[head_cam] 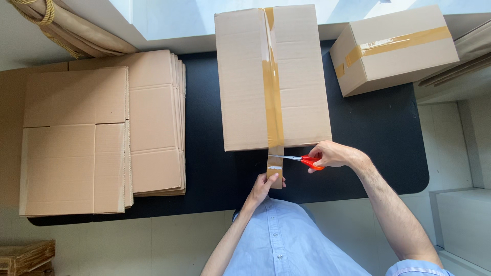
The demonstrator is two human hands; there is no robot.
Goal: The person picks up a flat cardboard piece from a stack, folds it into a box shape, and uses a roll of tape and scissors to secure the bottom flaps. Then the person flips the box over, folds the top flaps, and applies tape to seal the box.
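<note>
Head camera view, looking straight down at a person's two bare hands working at the near edge of a black counter. Closed around the orange handles of a pair of scissors, the right hand holds the silver blades level, pointing left, against a strip of brown packing tape. Just below, the left hand pinches the loose tail of that tape between fingers and thumb, pulling it taut toward the person's light blue shirt. The tape runs down the middle seam of a large, closed, tan cardboard box that stands on the counter, its near edge just above the blades. Thin and flexible, the tape probably sticks to skin and to itself, so the free end is best gripped at its very tip and kept stretched; the scissors are rigid and light, held safely by their handle loops. The box looks stiff but light, easiest to steady by its sides. To the right, apart from it, sits a smaller sealed cardboard box, also taped, turned at an angle. To the left lie stacks of flattened cardboard boxes, overlapping one another. A tied-back beige curtain shows at the top left corner, and a pale floor lies beneath.
</note>
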